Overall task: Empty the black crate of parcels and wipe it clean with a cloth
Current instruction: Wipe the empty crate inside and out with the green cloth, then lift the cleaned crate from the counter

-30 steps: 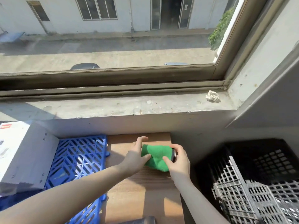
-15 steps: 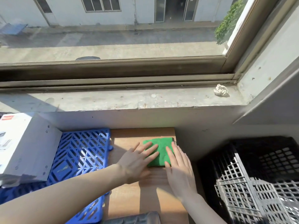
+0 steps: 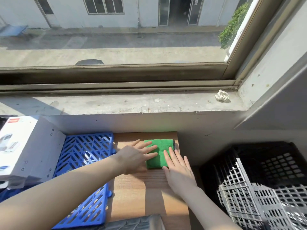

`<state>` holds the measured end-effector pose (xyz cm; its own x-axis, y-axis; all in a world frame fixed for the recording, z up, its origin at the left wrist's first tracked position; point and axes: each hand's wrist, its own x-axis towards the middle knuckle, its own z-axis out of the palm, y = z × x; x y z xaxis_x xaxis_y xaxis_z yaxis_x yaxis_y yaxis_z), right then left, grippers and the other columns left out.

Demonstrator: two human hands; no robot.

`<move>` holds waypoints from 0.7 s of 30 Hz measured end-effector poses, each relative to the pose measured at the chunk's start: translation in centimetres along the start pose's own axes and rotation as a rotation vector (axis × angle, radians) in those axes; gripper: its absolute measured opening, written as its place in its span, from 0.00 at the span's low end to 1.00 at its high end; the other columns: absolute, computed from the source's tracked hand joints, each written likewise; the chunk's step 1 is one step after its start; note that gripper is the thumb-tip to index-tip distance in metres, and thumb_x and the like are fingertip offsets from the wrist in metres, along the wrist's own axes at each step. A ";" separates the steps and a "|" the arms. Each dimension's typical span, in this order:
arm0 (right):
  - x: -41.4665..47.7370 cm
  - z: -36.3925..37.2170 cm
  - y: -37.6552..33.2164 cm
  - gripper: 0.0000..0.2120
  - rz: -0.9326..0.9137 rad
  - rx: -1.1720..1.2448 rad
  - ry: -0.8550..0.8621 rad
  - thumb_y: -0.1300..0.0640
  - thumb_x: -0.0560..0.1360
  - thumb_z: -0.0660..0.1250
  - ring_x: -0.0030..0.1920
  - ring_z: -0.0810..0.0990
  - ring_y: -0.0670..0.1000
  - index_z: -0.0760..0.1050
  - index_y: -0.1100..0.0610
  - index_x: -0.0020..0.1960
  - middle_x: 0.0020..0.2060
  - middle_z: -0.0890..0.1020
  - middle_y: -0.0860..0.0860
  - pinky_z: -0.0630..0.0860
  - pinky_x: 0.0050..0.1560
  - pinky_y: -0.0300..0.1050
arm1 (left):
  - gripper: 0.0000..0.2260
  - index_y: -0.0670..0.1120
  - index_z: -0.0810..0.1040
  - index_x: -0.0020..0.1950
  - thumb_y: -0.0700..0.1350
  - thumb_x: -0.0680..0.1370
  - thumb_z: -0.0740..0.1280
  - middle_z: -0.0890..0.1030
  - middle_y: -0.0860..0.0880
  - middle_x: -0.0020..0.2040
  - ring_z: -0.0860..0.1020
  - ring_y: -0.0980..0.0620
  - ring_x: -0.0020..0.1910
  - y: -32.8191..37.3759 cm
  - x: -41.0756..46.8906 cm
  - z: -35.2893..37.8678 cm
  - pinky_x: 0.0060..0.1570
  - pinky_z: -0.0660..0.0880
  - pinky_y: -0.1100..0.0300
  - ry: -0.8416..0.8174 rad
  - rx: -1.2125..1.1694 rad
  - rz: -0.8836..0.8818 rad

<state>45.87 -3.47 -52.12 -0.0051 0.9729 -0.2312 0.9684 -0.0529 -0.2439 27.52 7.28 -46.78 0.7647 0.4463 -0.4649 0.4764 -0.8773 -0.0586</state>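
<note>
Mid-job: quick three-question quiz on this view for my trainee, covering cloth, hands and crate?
1. Fill in: the black plastic lattice crate stands on the person's ____ side.
2. True or false: the folded green cloth lies inside the crate.
3. Left hand and right hand: A pinch grip on a corner; B flat on the cloth; C fists.
Key: 1 right; 2 false, on the brown wooden board; 3 B.

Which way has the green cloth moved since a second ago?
Yes: the green cloth went down, now flat at the far right corner of the brown wooden board.
</note>
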 end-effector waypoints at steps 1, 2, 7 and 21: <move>-0.4 -0.9 -0.2 0.38 0.002 0.019 0.030 0.41 0.69 0.27 0.77 0.40 0.47 0.40 0.47 0.78 0.76 0.39 0.43 0.33 0.71 0.47 | 0.28 0.54 0.53 0.79 0.59 0.81 0.57 0.50 0.51 0.80 0.49 0.50 0.79 -0.2 -0.7 -1.0 0.77 0.51 0.49 0.011 0.004 0.007; -0.9 -1.7 -0.4 0.35 0.011 0.045 0.047 0.41 0.73 0.30 0.77 0.41 0.47 0.42 0.47 0.78 0.76 0.39 0.42 0.35 0.72 0.46 | 0.27 0.53 0.57 0.78 0.59 0.81 0.57 0.57 0.49 0.79 0.55 0.49 0.78 -0.4 -1.4 -2.1 0.75 0.56 0.50 0.018 0.010 0.006; -4.8 -8.3 -2.9 0.23 -0.092 0.410 0.049 0.50 0.82 0.55 0.76 0.54 0.44 0.57 0.48 0.77 0.77 0.57 0.46 0.50 0.74 0.38 | 0.15 0.52 0.72 0.66 0.54 0.82 0.57 0.77 0.50 0.62 0.73 0.48 0.63 -0.4 -7.4 -7.7 0.59 0.70 0.55 0.042 -0.031 -0.119; -15.3 -23.6 -14.2 0.13 -0.515 0.661 0.082 0.45 0.80 0.58 0.55 0.74 0.33 0.78 0.46 0.58 0.53 0.79 0.39 0.66 0.51 0.23 | 0.19 0.58 0.77 0.59 0.64 0.75 0.57 0.77 0.64 0.54 0.75 0.65 0.54 9.2 -38.3 -9.1 0.55 0.73 0.63 0.716 -0.460 -0.746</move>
<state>38.08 -12.29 -22.86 -0.3631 0.9236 0.1230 0.5044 0.3059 -0.8075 6.51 -16.25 -21.48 0.2250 0.9590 0.1721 0.9190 -0.2676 0.2897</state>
